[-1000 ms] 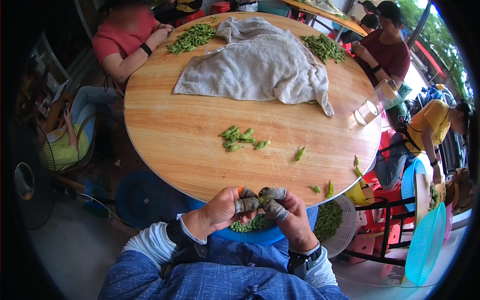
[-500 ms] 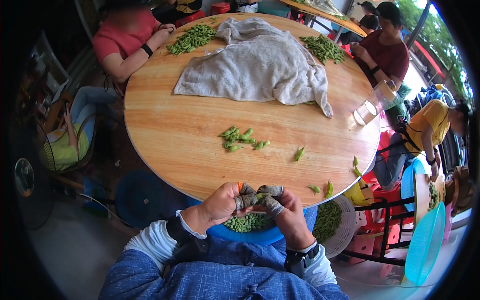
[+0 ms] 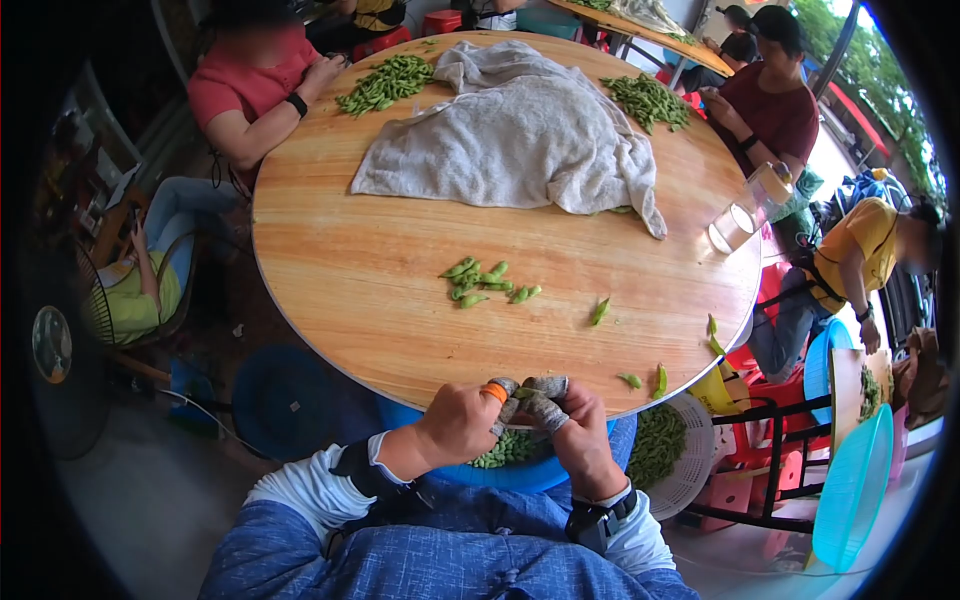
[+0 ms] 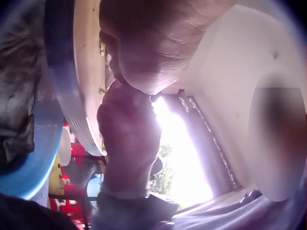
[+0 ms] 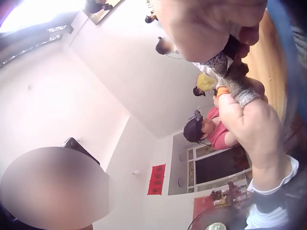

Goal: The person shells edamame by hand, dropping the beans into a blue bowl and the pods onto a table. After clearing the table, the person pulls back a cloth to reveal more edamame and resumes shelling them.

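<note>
My left hand (image 3: pixel 460 420) and right hand (image 3: pixel 582 435) meet over the near edge of the round wooden table. Grey cloth covers wrap the thumb and finger ends of both, and an orange band shows on the left. Between them they pinch a green soybean pod (image 3: pixel 524 393), mostly hidden by the covers. Below the hands, a blue basin (image 3: pixel 545 474) holds shelled green beans (image 3: pixel 505 449). In the right wrist view the left hand (image 5: pixel 256 124) shows its wrapped fingers close against the right hand (image 5: pixel 211 28).
Ahead on the table (image 3: pixel 380 290) lie a small cluster of pods (image 3: pixel 480 280) and several loose ones. A grey towel (image 3: pixel 520 140) covers the middle, a clear jug (image 3: pixel 735 225) stands right. Beside my right leg is a white basket (image 3: pixel 700 440) of pods. People sit around.
My left hand has turned so its back faces up and shifted slightly right, closer to the right hand. The right hand stays almost in place. The pods on the table lie as before.
</note>
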The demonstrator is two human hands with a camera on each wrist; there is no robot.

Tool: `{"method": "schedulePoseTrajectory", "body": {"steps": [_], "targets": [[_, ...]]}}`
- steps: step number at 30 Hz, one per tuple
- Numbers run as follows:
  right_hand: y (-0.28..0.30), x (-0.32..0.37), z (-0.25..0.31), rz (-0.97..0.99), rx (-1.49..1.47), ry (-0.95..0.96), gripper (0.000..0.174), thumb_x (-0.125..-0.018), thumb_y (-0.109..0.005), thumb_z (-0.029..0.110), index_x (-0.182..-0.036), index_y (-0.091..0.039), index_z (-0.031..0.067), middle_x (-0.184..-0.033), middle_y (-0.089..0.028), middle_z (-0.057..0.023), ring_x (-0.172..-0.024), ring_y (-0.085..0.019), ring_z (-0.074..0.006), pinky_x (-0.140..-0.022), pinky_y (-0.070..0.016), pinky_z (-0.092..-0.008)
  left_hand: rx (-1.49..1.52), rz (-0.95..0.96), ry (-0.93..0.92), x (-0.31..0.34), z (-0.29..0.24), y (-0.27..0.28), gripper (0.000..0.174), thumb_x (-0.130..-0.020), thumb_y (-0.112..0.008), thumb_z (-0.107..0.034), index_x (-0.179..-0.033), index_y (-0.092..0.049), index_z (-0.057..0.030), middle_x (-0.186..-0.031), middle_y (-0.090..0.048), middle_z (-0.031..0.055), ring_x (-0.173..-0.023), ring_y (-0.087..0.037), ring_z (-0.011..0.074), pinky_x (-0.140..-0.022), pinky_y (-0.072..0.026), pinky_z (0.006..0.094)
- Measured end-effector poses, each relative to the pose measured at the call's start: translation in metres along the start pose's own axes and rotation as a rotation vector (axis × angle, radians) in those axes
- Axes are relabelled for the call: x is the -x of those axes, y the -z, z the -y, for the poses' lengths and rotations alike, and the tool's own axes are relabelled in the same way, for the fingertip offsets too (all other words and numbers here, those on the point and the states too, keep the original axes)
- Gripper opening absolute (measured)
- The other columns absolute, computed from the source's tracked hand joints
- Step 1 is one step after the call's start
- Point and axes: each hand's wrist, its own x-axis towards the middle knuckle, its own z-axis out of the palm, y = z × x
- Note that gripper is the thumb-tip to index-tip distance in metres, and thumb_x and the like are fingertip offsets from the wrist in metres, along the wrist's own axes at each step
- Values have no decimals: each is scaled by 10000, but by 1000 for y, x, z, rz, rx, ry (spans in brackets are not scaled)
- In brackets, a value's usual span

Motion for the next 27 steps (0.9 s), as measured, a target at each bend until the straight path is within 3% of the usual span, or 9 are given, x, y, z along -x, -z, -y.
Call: {"method": "schedulePoseTrajectory", "body": {"steps": [2, 4, 7, 10, 13, 17, 20, 25, 27], "targets": [[-3, -1, 1, -4, -13, 28, 149, -791, -534, 45, -916, -539, -35, -873, -593, -85, -759, -579, -155, -685, -486, -288, 186, -13, 33, -1, 1, 1, 144, -659, -484, 5, -799, -500, 37, -584, -508, 195, -572, -548, 300, -505, -424, 370], [2, 0, -2, 56, 3, 33, 154, -804, -515, 34, -941, -528, -35, -902, -584, -81, -817, -560, -147, -749, -467, -297, 401, -85, 30, -2, 3, 0, 143, -669, -482, 32, -810, -502, 33, -572, -496, 211, -562, -545, 296, -510, -415, 364], [11, -2, -4, 159, 45, 75, 161, -806, -517, 35, -953, -525, -30, -918, -581, -72, -843, -549, -132, -772, -450, -283, 680, 42, 157, -4, 9, 5, 103, -744, -450, 13, -826, -512, 10, -577, -529, 159, -508, -528, 210, -477, -387, 303], [19, -3, -2, 243, -62, -4, 160, -800, -532, 43, -945, -531, -25, -911, -586, -62, -835, -547, -123, -754, -441, -258, 1268, 364, 418, -5, 20, 11, 111, -811, -419, -44, -821, -522, -2, -589, -546, 80, -500, -491, 113, -455, -350, 226], [22, -3, -1, 255, -116, -60, 165, -795, -544, 52, -943, -535, -20, -903, -589, -51, -825, -545, -118, -742, -436, -247, 1478, 425, 507, -4, 15, 15, 142, -834, -402, -79, -827, -530, -17, -593, -515, 13, -502, -447, 56, -445, -318, 184], [6, 1, 11, 176, 84, -16, 136, -785, -545, 37, -912, -554, -13, -854, -595, -46, -785, -544, -108, -704, -430, -232, 1211, 388, 608, -10, 9, 23, 143, -832, -440, -109, -774, -540, -25, -579, -502, 10, -490, -422, 50, -445, -325, 189], [-3, 4, 18, 110, 597, 86, 106, -755, -549, 5, -859, -569, -10, -778, -587, -69, -727, -544, -122, -645, -424, -237, 1158, 330, 563, -9, 13, 17, 158, -832, -487, -147, -744, -553, -33, -601, -510, -4, -492, -425, 39, -444, -333, 180], [-7, 3, 15, 39, 749, 201, 144, -665, -558, -49, -803, -565, -9, -695, -545, -119, -641, -543, -204, -585, -417, -278, 826, 253, 349, -10, 22, 5, 130, -825, -482, -111, -818, -580, -26, -642, -526, -13, -527, -449, 29, -461, -356, 178], [-6, 3, 14, 37, 783, 251, 166, -644, -556, -63, -798, -567, -1, -691, -542, -123, -636, -546, -230, -577, -418, -285, 858, 315, 442, -13, 15, 16, 133, -824, -470, -98, -828, -581, -26, -641, -524, -13, -529, -453, 33, -469, -363, 180]]}}
